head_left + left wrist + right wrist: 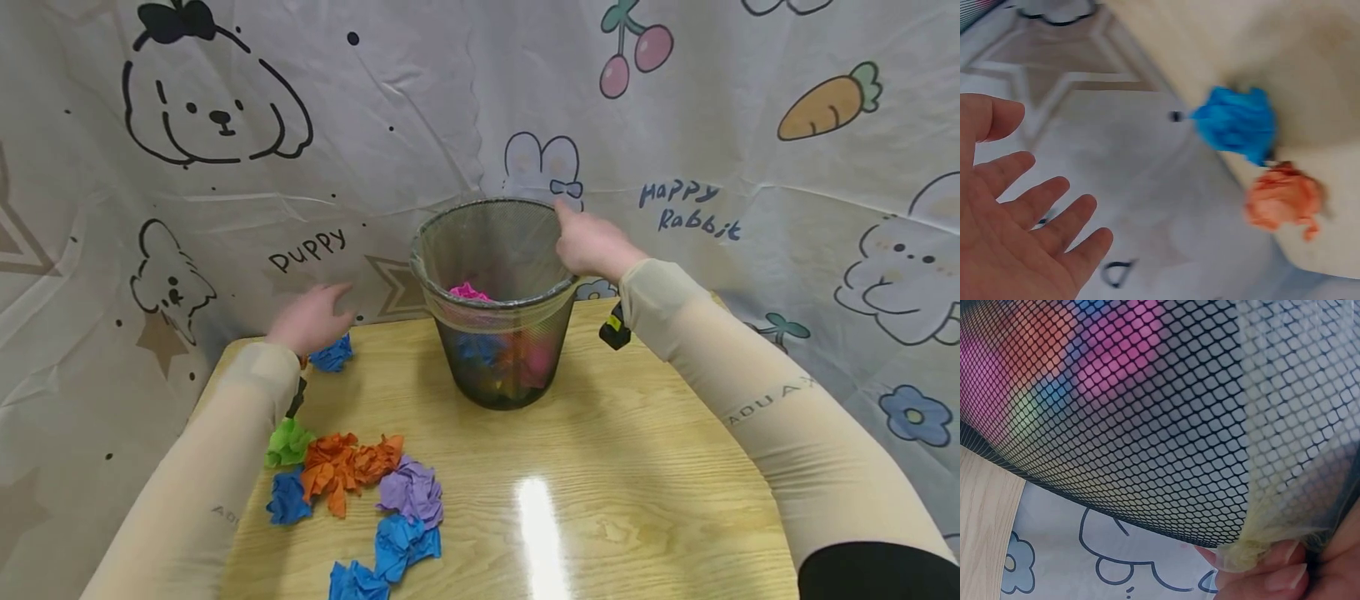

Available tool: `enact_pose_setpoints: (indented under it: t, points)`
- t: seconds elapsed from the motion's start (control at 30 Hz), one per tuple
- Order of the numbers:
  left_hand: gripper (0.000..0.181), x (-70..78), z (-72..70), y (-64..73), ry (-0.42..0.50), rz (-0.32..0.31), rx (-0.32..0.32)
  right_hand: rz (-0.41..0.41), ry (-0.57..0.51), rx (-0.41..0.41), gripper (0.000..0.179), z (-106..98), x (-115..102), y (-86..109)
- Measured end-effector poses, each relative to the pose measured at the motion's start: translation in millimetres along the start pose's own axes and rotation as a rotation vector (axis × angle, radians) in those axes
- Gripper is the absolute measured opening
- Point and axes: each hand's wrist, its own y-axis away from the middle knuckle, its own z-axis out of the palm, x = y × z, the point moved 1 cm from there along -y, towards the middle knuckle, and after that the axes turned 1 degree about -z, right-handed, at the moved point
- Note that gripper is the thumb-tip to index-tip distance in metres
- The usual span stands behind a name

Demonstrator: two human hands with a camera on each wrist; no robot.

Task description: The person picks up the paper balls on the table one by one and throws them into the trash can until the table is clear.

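A black mesh wastebasket (504, 397) with a clear plastic liner stands on the table's far side, with crumpled paper in several colours inside. At its right rim, my right hand (596, 243) grips the edge. Close up in the right wrist view, the fingers pinch a knotted, yellowish bunch of the liner (1242, 555). My left hand (311, 321), empty with fingers spread, is held in the air left of the basket. Nearest it on the table are a blue paper ball (1238, 125) and an orange paper ball (1282, 199), the latter mostly hidden in the head view.
On the table's left front lie crumpled papers: green (288, 442), orange (345, 467), purple (412, 492) and blue (401, 546). A printed cloth (420, 100) hangs behind the wooden table (645, 467), close to its back edge.
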Motion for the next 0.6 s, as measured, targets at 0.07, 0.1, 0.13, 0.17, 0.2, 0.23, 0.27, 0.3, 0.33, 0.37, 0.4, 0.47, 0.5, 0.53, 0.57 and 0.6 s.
enact_pose_setpoints:
  t: [0.07, 0.1, 0.13, 0.17, 0.2, 0.23, 0.27, 0.3, 0.33, 0.37, 0.4, 0.47, 0.5, 0.53, 0.57, 0.6]
  points:
    - [0.064, -7.8, 9.9, 0.6, -0.009, -0.014, -0.025, 0.001, -0.003, -0.005, 0.072, -0.1, 0.5, 0.2]
    - [0.064, -10.8, 14.4, 1.1, -0.005, -0.023, -0.036, 0.0, -0.004, -0.009, 0.072, -0.3, 0.7, 0.3]
    - [0.065, -14.9, 19.6, 1.1, -0.006, -0.03, -0.044, -0.001, -0.002, -0.011, 0.072, -0.5, 0.6, 0.5]
    - [0.065, -19.1, 24.2, 1.2, -0.008, -0.034, -0.055, -0.003, -0.001, -0.014, 0.072, -0.9, 0.3, 0.9]
    - [0.066, -22.8, 28.9, 1.3, -0.008, -0.041, -0.064, -0.004, 0.001, -0.016, 0.072, -1.1, 0.2, 1.1]
    - [0.067, -26.7, 33.2, 0.9, -0.001, -0.048, -0.079, -0.003, 0.006, -0.018, 0.072, -1.3, 0.1, 1.2]
    - [0.068, -30.2, 37.3, 0.4, 0.006, -0.05, -0.088, -0.002, 0.008, -0.018, 0.072, -1.2, 0.1, 1.1]
    - [0.068, -33.5, 41.5, -0.3, 0.012, -0.052, -0.095, 0.001, 0.008, -0.018, 0.072, -1.2, 0.0, 0.9]
    - [0.069, -36.8, 45.4, -0.9, 0.01, -0.05, -0.1, 0.002, 0.009, -0.018, 0.072, -1.1, 0.1, 0.7]
    - [0.07, -39.3, 48.6, -1.1, 0.01, -0.051, -0.103, 0.005, 0.006, -0.018, 0.072, -1.0, 0.2, 0.7]
    - [0.07, -41.3, 52.0, -1.7, 0.012, -0.055, -0.105, 0.009, 0.003, -0.017, 0.072, -1.0, 0.3, 0.6]
    - [0.073, -44.9, 57.8, -2.5, 0.006, -0.06, -0.106, 0.012, 0.001, -0.017, 0.072, -1.0, 0.4, 0.5]
    - [0.074, -47.0, 60.7, -3.3, 0.002, -0.061, -0.105, 0.014, 0.0, -0.018, 0.072, -1.0, 0.6, 0.5]
    - [0.075, -48.8, 63.5, -3.9, -0.002, -0.06, -0.105, 0.014, 0.001, -0.018, 0.072, -1.0, 0.6, 0.7]
    - [0.077, -50.6, 66.2, -4.6, -0.005, -0.063, -0.11, 0.015, 0.004, -0.019, 0.072, -1.1, 0.6, 1.0]
    - [0.079, -51.6, 68.5, -5.0, 0.001, -0.059, -0.116, 0.016, 0.005, -0.019, 0.072, -1.2, 0.7, 1.3]
